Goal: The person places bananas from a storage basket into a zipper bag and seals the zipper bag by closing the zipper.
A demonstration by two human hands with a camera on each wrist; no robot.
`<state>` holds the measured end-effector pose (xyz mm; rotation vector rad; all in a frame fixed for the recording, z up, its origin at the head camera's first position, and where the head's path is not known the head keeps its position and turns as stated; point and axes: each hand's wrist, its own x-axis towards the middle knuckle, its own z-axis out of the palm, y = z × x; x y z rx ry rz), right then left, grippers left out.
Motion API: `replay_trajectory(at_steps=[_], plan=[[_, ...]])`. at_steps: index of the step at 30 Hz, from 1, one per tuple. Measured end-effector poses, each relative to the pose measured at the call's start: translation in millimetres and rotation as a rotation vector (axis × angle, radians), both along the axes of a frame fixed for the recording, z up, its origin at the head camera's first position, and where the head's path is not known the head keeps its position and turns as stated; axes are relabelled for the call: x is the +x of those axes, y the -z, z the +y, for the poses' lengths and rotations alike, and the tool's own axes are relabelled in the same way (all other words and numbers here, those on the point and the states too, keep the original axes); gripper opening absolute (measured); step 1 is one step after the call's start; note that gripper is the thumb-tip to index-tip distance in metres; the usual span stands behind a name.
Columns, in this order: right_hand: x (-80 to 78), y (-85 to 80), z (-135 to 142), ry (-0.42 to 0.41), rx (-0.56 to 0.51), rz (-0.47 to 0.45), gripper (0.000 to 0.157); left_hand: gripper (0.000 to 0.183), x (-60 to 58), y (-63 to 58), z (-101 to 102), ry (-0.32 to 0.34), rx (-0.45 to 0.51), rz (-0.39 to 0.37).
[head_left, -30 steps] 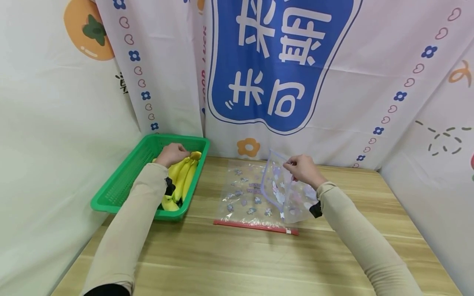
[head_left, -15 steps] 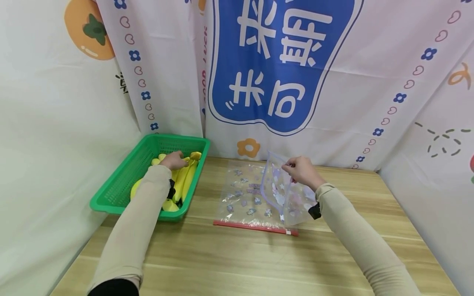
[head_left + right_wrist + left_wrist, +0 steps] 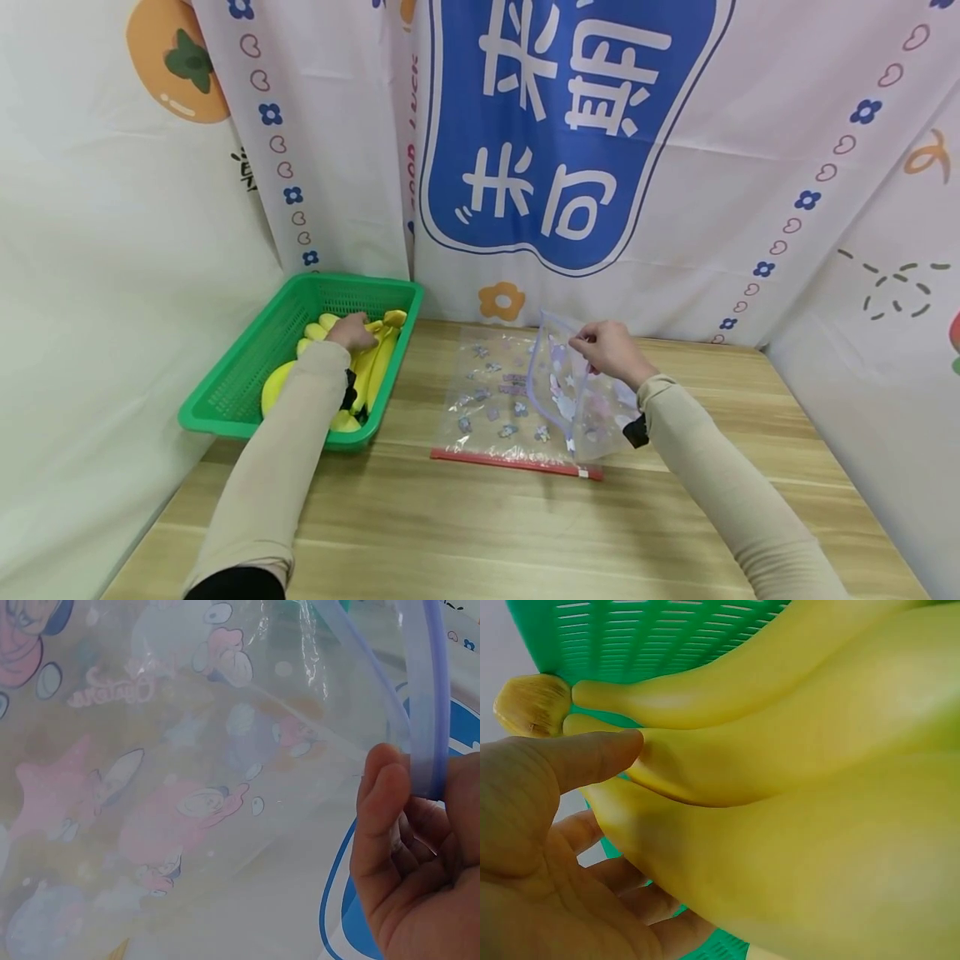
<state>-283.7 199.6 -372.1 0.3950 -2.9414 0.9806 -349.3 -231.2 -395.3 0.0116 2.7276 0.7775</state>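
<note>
1. Two beige sleeves (image 3: 262, 475) are stretched over the wooden tabletop (image 3: 465, 533), one to each side.
2. A clear, red-edged bag (image 3: 483, 412) is laid flat between them, its red strip turned towards the person; partly overlapped, it seems, by the bag beside it.
3. A green basket (image 3: 240, 383) is set at the left, its walls presumably serving to keep the yellow fruit together.
4. The bananas (image 3: 795, 855) are bunched along the basket's right side. Their necks are half encircled by the left hand (image 3: 352, 332), thumb over and fingers beneath, likely because the narrow end is easiest to grasp; how firmly cannot be told.
5. A purple-edged bag (image 3: 561, 393) is pinched at its rim between thumb and fingertips of the right hand (image 3: 609, 348), apparently so that its limp mouth is held raised and parted.
6. A printed backdrop (image 3: 667, 275) is hung behind everything.
</note>
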Motion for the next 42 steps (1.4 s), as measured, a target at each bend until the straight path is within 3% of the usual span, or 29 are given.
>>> replay_trajectory(at_steps=[9, 17, 23, 27, 34, 42], plan=[[-0.2, 1.8, 0, -0.003, -0.010, 0.003, 0.018, 0.039, 4.4, -6.9, 0, -0.014, 0.003, 0.057], [0.3, 0.5, -1, 0.009, 0.005, -0.014, 0.021, 0.041, 4.0, -13.8, -4, -0.026, 0.007, 0.099], [-0.4, 1.0, -1, 0.004, 0.014, -0.006, 0.022, 0.038, 3.9, -15.7, -7, -0.074, 0.063, 0.192], [-0.4, 1.4, -1, 0.002, 0.017, -0.001, 0.023, 0.042, 4.8, -19.4, -10, -0.050, 0.066, 0.250], [0.7, 1.4, -2, 0.004, 0.007, -0.020, 0.024, 0.039, 8.0, -30.7, -15, -0.006, 0.066, 0.281], [0.5, 1.7, -2, 0.002, 0.012, 0.005, 0.020, 0.041, 12.0, -39.8, -22, -0.075, 0.117, 0.350]])
